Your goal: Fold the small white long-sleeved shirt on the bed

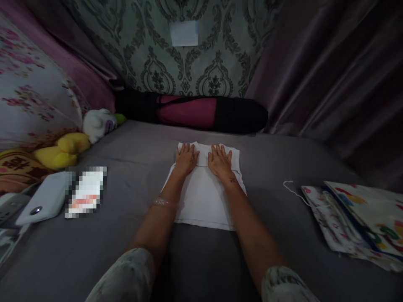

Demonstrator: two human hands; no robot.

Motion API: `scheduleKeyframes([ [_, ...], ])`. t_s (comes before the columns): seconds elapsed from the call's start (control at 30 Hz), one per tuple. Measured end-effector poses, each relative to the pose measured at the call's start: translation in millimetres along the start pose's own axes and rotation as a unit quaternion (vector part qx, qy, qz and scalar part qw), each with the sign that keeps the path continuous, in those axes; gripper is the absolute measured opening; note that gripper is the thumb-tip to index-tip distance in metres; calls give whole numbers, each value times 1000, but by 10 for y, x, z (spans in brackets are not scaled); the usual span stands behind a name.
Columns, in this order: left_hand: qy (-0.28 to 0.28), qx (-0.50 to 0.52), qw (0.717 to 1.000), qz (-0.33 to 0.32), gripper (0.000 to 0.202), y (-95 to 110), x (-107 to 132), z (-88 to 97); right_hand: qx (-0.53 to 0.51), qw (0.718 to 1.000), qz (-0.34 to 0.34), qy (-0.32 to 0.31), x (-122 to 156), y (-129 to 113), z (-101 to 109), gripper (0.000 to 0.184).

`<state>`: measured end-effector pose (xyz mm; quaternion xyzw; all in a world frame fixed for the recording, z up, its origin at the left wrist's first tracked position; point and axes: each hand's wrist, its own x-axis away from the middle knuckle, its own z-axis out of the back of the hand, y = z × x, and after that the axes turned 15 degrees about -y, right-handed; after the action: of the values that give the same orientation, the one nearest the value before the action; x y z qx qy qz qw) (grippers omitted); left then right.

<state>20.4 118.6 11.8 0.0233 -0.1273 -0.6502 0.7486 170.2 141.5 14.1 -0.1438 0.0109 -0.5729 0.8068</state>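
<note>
A white cloth garment (204, 201) lies flat on the grey sheet in front of me, its far end folded over into a band. Its exact kind I cannot tell. My left hand (187, 159) rests palm down on the left part of the folded band, fingers stretched out and pointing away from me. On the right part of the band lies my right hand (219, 161), flat too, with its fingers spread. Both hands press on the cloth without gripping it. My forearms cover the garment's left and right sides.
A black and magenta long bag (185, 112) lies along the wall. At left are plush toys (97, 125), a white box-shaped device (47, 197), cables and a blurred-out flat item (86, 193). Folded patterned cloths (362, 218) with a white string lie at right on the grey sheet (132, 176).
</note>
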Motion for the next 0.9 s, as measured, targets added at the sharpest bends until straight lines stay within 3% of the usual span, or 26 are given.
scheduleKeyframes([
  [0.17, -54, 8, 998, 30, 66, -42, -46, -60, 10, 999, -18, -34, -33, 37, -79, 58],
  [0.5, -15, 24, 999, 22, 62, -48, -39, -6, -4, 999, -21, -44, -24, 42, -7, 58],
  [0.67, 38, 20, 999, 29, 62, -118, -38, 7, -31, 997, -70, 30, -42, 131, 24, 59],
  [0.9, 12, -1, 998, 54, 64, -181, -53, -25, -59, 983, -146, 91, -84, 313, -34, 64],
])
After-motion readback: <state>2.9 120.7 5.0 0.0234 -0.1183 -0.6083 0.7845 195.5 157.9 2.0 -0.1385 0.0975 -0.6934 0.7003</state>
